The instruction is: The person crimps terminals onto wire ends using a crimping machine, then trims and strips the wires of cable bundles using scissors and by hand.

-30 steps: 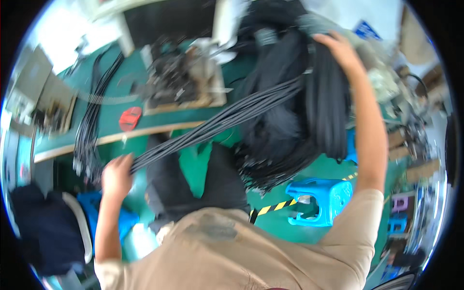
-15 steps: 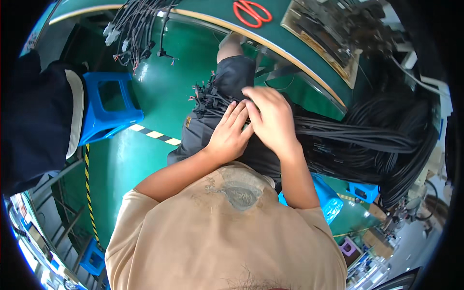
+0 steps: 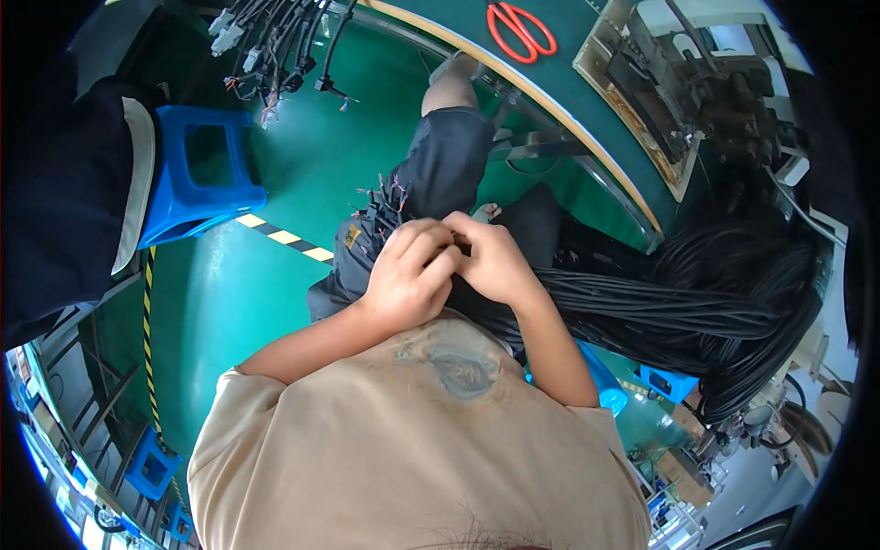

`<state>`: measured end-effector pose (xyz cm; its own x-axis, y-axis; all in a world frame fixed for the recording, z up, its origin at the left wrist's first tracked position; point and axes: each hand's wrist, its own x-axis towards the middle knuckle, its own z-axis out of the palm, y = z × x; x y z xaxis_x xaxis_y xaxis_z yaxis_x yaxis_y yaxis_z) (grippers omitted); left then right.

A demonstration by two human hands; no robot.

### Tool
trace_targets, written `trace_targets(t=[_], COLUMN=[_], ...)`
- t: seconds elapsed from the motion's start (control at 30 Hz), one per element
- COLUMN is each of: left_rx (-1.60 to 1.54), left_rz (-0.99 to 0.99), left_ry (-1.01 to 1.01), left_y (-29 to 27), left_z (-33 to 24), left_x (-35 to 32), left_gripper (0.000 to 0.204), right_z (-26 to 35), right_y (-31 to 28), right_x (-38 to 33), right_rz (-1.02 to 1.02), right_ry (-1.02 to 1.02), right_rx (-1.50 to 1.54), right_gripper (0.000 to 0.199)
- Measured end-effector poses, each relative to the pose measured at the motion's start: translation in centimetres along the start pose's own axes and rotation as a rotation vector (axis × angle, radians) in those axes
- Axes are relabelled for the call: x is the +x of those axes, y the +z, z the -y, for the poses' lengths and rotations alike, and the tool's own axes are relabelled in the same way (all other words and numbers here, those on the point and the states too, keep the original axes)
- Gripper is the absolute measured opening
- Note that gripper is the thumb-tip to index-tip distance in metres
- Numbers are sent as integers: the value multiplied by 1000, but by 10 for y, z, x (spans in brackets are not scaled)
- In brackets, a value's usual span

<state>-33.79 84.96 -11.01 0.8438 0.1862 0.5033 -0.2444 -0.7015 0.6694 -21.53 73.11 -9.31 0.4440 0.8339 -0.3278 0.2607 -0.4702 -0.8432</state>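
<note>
A thick bundle of black cables [image 3: 632,298] lies across my lap, its stripped, connector-tipped ends [image 3: 383,209] poking out beyond my left hand. Curled over the bundle close to those ends, my left hand [image 3: 410,277] is closed on the cables. My right hand [image 3: 495,261] meets it from the other side, fingers bent and pressed together at the left fingertips. Whatever sits between the fingertips is hidden by the knuckles.
Red-handled scissors [image 3: 521,32] lie on the green table [image 3: 587,87] ahead, near a machine on a board [image 3: 642,101]. More harness ends [image 3: 284,55] hang off the table edge. A blue stool [image 3: 197,174] and a dark-clothed person [image 3: 69,211] are at left.
My outstretched fingers have curled in, and both hands have drawn slightly nearer and lower. The whole view has shifted a little, with the table scissors now further right.
</note>
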Motion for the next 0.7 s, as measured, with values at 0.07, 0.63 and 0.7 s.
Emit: trace_targets(t=[0.07, 0.63, 0.7], left_rx=[58, -1230, -820], left_rz=[30, -390, -187], left_ry=[-154, -715, -659], left_y=[4, 9, 10], left_z=[-5, -5, -5], left_x=[5, 78, 76], left_gripper=[47, 32, 26], right_z=[-5, 1, 6], right_y=[-4, -5, -15], right_x=[-5, -31, -35], right_rz=[-138, -482, -442], right_ry=[56, -42, -103], right_rx=[64, 229, 160], right_gripper=[12, 12, 15])
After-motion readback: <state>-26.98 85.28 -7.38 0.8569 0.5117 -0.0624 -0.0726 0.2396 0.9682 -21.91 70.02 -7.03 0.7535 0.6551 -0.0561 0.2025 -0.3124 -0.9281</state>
